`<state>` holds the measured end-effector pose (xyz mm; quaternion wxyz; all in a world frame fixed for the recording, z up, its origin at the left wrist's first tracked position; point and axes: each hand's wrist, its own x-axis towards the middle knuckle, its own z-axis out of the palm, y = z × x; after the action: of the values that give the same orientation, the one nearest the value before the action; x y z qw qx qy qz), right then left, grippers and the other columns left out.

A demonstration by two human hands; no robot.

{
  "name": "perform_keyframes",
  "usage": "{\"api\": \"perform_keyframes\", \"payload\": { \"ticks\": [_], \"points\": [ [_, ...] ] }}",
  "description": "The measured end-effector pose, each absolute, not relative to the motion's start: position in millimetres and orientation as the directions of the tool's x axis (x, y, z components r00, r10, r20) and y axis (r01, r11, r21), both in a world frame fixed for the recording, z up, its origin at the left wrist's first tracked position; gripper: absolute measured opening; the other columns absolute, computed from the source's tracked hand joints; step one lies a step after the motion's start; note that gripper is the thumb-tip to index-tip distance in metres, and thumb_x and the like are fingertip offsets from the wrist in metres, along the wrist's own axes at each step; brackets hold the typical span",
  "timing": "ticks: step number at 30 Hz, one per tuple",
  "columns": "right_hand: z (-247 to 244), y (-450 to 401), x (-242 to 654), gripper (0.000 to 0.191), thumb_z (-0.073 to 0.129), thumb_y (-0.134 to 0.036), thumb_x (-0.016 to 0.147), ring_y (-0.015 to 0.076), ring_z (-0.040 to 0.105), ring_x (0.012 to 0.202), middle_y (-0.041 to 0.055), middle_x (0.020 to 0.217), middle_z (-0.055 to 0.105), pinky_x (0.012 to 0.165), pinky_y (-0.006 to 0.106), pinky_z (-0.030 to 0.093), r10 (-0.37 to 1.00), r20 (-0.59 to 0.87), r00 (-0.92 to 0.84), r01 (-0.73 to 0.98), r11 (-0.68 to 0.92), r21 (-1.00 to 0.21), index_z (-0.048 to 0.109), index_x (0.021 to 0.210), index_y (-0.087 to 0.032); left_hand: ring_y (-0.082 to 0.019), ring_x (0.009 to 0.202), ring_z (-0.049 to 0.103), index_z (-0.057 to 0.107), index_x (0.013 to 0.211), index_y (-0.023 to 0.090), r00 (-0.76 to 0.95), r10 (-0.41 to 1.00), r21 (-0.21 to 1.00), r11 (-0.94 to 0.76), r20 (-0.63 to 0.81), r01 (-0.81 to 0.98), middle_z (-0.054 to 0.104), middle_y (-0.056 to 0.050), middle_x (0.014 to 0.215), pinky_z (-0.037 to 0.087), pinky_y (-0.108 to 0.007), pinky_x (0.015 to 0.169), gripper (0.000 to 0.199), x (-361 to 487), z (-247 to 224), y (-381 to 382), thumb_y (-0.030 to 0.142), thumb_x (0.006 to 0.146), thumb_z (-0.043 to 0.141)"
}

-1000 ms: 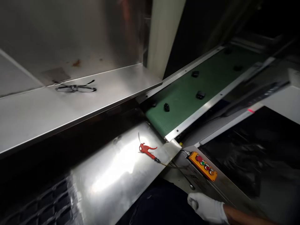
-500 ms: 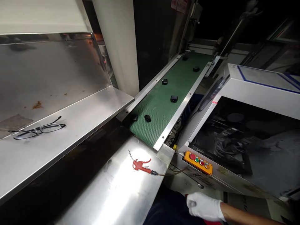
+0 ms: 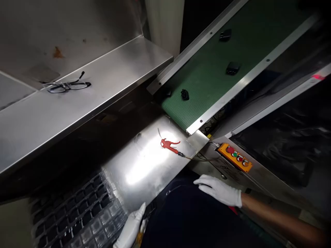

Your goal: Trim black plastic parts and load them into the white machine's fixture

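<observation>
My left hand [image 3: 130, 227], in a white glove, is low in the picture at the front edge of the metal table [image 3: 134, 155]. Its fingers are closed beside a small dark shape that I cannot make out. Left of it lies a clear plastic tray [image 3: 106, 217] with black pieces in many pockets. Over my dark clothing [image 3: 176, 210] is my right hand [image 3: 219, 191], also gloved in white, open with its fingers apart and nothing in it. A red air blow gun [image 3: 169, 144] rests on the table, untouched, its hose running right.
Black plastic pieces [image 3: 232, 68] sit on a green conveyor belt [image 3: 204, 79] framed by metal rails. Eyeglasses [image 3: 68, 86] lie on a steel shelf [image 3: 103, 82] at left. A yellow button box [image 3: 234, 157] is fixed to the machine at right.
The view has tilted down, bringing the tray and my left hand into the picture. My right hand has gone from curled to stretched out. The blow gun stays on the table.
</observation>
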<state>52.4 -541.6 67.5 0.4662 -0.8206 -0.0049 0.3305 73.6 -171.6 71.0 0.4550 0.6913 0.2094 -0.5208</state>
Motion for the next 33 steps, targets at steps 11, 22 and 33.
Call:
{"api": "perform_keyframes", "payload": {
  "ticks": [11, 22, 33],
  "points": [
    [70, -532, 78, 0.012, 0.047, -0.025, 0.086, 0.0168, 0.053, 0.075, 0.0005, 0.079, 0.061, 0.072, 0.031, 0.039, 0.380, -0.587, 0.715, -0.268, -0.625, -0.733, 0.055, 0.079, -0.020, -0.007, 0.041, 0.035, 0.057, 0.065, 0.016, 0.413, -0.354, 0.536, -0.405, -0.839, 0.741, 0.050, 0.004, 0.048, 0.028, -0.025, 0.050, 0.061, 112, 99, -180, 0.073, 0.086, 0.053],
    [118, -557, 82, 0.027, 0.040, -0.036, 0.097, 0.0155, 0.048, 0.071, -0.0004, 0.077, 0.058, 0.067, 0.030, 0.038, 0.471, -0.678, 0.564, -0.359, -0.600, -0.715, 0.053, 0.079, -0.021, -0.022, 0.097, 0.062, 0.064, 0.108, 0.019, 0.483, -0.478, 0.678, -0.459, -0.733, 0.575, 0.068, -0.004, 0.104, 0.048, -0.035, 0.090, 0.036, 104, 111, -197, 0.044, 0.083, 0.073],
    [126, -475, 114, 0.051, 0.078, -0.041, 0.068, 0.0169, 0.062, 0.085, -0.0035, 0.103, 0.069, 0.074, 0.026, 0.044, 0.531, -0.548, 0.647, -0.156, -0.611, -0.776, 0.071, 0.117, -0.031, -0.023, 0.103, 0.066, 0.073, 0.108, 0.026, 0.595, -0.472, 0.744, -0.553, -0.651, 0.375, 0.073, -0.003, 0.112, 0.050, -0.036, 0.100, 0.025, 109, 129, -221, 0.038, 0.087, 0.067]
  ]
}}
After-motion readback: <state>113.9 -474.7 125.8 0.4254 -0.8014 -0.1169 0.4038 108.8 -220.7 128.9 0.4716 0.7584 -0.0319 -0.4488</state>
